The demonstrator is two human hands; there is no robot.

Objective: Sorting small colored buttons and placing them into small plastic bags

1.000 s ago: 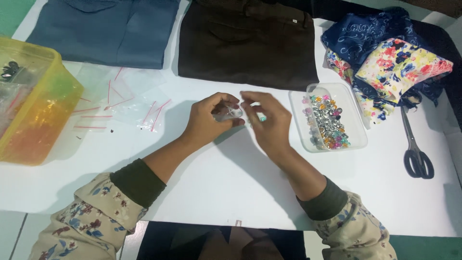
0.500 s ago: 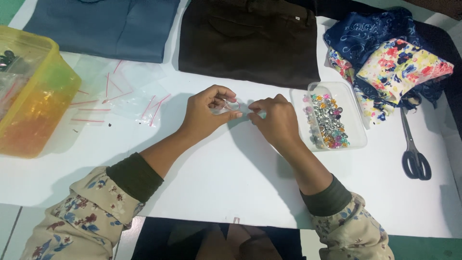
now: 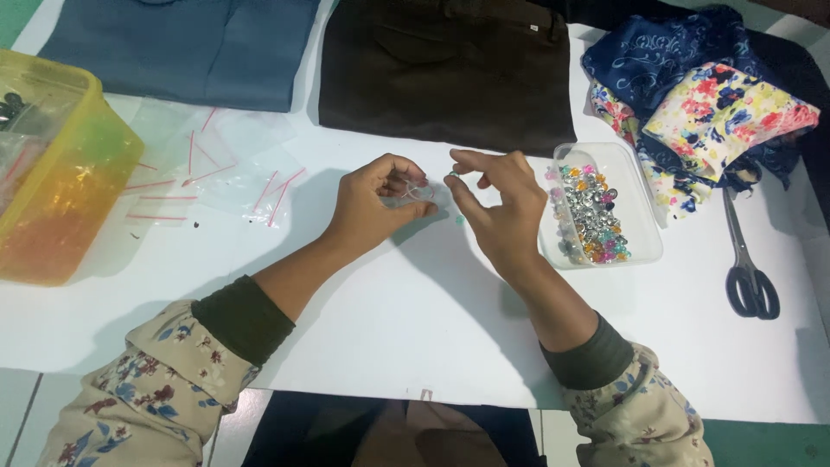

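Two bare hands meet at the centre of the white table (image 3: 415, 329). The left hand (image 3: 373, 207) pinches a small clear plastic bag (image 3: 421, 192) between thumb and curled fingers; at its 3 o'clock, the right hand (image 3: 497, 212) pinches a tiny bead (image 3: 451, 175). At the right hand's 3 o'clock sits a clear rectangular plastic tray of coloured beads (image 3: 638, 201).

Scissors (image 3: 750, 278), yellow tub (image 3: 60, 182), folded fabrics (image 3: 445, 69)

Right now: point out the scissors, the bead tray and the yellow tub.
scissors (image 3: 750, 278), head view, on the black handle loops.
bead tray (image 3: 641, 223), head view, on its clear right rim.
yellow tub (image 3: 91, 186), head view, on its near side wall.
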